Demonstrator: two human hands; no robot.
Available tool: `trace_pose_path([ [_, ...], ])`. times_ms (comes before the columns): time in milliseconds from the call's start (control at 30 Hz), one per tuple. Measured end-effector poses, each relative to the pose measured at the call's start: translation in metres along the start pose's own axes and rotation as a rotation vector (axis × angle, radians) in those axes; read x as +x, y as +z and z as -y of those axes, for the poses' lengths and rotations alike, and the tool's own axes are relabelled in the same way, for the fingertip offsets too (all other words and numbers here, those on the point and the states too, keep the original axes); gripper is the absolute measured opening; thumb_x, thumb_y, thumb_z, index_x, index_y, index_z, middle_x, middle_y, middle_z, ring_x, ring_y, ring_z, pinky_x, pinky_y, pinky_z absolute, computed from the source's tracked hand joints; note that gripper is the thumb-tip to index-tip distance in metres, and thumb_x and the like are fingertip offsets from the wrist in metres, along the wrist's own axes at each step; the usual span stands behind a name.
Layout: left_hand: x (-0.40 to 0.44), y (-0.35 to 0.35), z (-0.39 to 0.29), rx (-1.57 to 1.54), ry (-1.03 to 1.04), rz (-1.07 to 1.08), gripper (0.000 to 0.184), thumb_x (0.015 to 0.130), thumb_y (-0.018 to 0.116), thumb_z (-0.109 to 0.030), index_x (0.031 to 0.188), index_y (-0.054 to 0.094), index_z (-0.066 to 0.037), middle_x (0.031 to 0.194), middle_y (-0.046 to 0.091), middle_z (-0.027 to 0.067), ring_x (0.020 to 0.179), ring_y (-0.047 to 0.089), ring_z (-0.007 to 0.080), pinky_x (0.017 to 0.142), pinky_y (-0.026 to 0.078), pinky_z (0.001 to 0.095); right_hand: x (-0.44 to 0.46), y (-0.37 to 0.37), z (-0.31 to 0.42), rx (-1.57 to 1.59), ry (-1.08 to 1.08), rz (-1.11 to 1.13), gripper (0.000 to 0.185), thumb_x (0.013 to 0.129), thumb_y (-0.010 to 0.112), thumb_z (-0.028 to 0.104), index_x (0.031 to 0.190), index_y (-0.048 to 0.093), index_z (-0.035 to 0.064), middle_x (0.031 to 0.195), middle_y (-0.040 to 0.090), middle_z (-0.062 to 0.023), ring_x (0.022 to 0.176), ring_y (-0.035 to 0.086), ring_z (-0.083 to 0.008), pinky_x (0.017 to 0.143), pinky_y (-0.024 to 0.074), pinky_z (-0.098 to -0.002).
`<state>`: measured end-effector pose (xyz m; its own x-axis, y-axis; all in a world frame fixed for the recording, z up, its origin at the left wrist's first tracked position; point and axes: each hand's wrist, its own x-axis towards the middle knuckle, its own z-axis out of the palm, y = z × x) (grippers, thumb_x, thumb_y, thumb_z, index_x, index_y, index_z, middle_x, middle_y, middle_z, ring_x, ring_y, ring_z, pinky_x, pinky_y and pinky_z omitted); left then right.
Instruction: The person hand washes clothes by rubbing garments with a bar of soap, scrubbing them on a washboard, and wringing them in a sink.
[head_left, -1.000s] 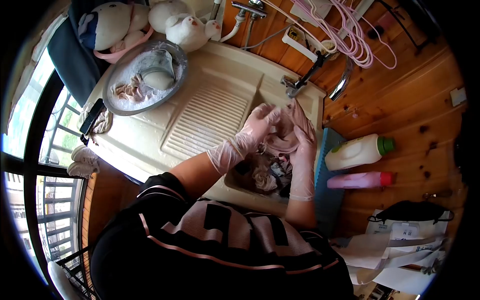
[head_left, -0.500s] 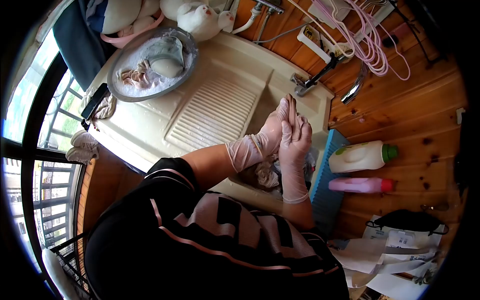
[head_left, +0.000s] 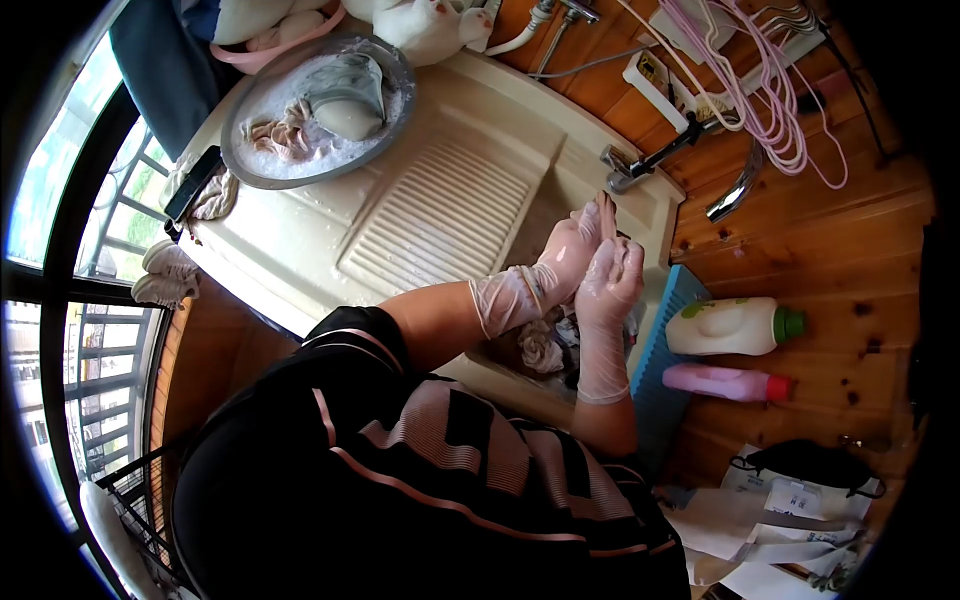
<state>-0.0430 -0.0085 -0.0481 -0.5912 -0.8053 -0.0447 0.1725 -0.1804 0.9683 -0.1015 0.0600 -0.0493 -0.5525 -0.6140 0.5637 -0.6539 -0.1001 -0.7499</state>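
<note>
The left hand and the right hand, both gloved, are pressing together above the sink bowl, apparently clamping tightly on a bunched cloth. Only its brownish-pink tip is poking out above them; the rest is hiding inside the grip. The step in hand appears to be squeezing or wringing this piece by hand. Judging from that hold, any further twist would be calling for firm, opposed fists over the sink bowl. Beneath, garments are lying heaped in it. The ribbed washboard is sitting to the left of the hands, and a black-handled faucet is standing near the cloth's tip. Well apart, a grey basin is holding white suds.
</note>
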Motion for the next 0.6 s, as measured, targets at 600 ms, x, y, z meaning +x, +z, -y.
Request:
trace_pose_path([
  [600, 0.080, -0.312, -0.100, 0.763, 0.676, -0.163, 0.027, 0.092, 0.049, -0.022, 0.110, 0.057, -0.004, 0.099, 0.063, 0.0090, 0.084, 0.059, 0.0211, 0.078, 0.049, 0.0305, 0.018, -0.034, -0.018, 0.489, 0.659, 0.619, 0.054, 0.094, 0.058, 0.036, 0.136, 0.045, 0.0041, 0.126, 0.056, -0.0121, 0.105, 0.059, -0.0195, 0.089, 0.0445, -0.0308],
])
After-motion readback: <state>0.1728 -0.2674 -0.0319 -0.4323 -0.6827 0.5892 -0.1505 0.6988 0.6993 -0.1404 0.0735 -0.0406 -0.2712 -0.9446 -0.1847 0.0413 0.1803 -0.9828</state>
